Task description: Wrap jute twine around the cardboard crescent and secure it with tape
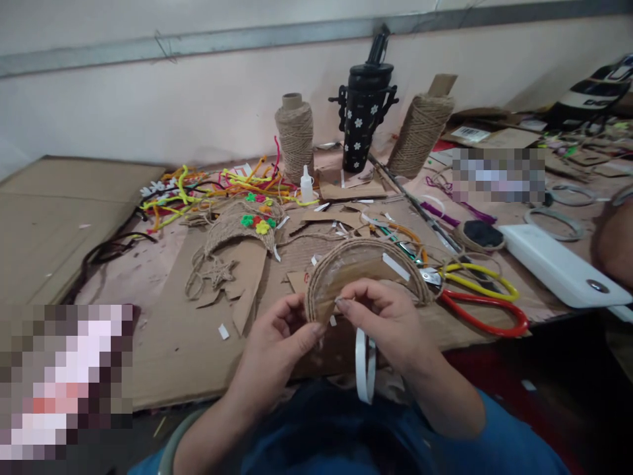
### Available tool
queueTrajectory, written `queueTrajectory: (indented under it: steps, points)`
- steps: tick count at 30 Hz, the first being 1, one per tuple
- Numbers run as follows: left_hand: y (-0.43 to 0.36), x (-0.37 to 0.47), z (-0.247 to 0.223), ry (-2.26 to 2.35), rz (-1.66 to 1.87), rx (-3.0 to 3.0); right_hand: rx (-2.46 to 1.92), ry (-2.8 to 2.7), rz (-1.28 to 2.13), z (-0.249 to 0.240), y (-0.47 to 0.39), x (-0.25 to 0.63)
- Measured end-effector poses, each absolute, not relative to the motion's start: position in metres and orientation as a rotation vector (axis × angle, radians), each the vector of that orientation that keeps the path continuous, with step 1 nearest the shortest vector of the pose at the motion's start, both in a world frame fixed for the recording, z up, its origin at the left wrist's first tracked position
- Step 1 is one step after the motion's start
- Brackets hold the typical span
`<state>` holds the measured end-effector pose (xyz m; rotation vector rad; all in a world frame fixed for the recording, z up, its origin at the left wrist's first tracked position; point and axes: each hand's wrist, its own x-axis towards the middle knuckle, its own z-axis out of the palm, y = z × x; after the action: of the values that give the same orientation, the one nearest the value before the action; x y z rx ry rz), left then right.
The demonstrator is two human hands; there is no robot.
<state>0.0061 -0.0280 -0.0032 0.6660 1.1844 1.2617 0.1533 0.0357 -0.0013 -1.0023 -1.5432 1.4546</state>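
Observation:
A cardboard arch edged with twine (368, 245) is tilted up in front of me, with white tape strips on its face. My left hand (281, 343) pinches its lower left end between thumb and fingers. My right hand (388, 320) is closed at the lower middle of the arch, thumb against forefinger on a small pale bit too small to make out. A white roll of tape (364, 369) hangs below my right hand. Behind to the left lies a twine-covered piece (237, 224) with felt flowers, beside a twine star (217, 272).
Red scissors (519, 323), yellow scissors (507, 287) and a white power bank (558, 264) lie right. Twine spools (295, 135) (422, 128), a black tumbler (359, 119) and a glue bottle (306, 189) stand behind. Pipe cleaners (198, 191) lie left. Another person's arm (616, 241) shows right.

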Motion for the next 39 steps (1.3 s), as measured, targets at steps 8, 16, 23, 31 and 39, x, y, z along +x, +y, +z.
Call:
queueTrajectory:
  steps: [8, 16, 23, 31, 39]
  points:
    - [-0.03, 0.009, -0.006, 1.254, 1.172, 0.587, -1.044, -1.384, 1.509, -0.009, 0.036, 0.154]
    - [-0.028, 0.01, -0.004, 1.311, 1.184, 0.608, -1.019, -1.378, 1.503, -0.013, 0.037, 0.152]
    - [-0.027, 0.01, -0.004, 1.206, 1.164, 0.627, -1.005, -1.374, 1.504, -0.012, 0.037, 0.151]
    - [-0.026, 0.004, -0.003, 1.275, 1.202, 0.69, -1.013, -1.509, 1.505, -0.012, 0.033, 0.157]
    - [-0.023, -0.004, -0.006, 1.363, 1.244, 0.75, -0.98, -2.078, 1.144, 0.01, 0.027, 0.169]
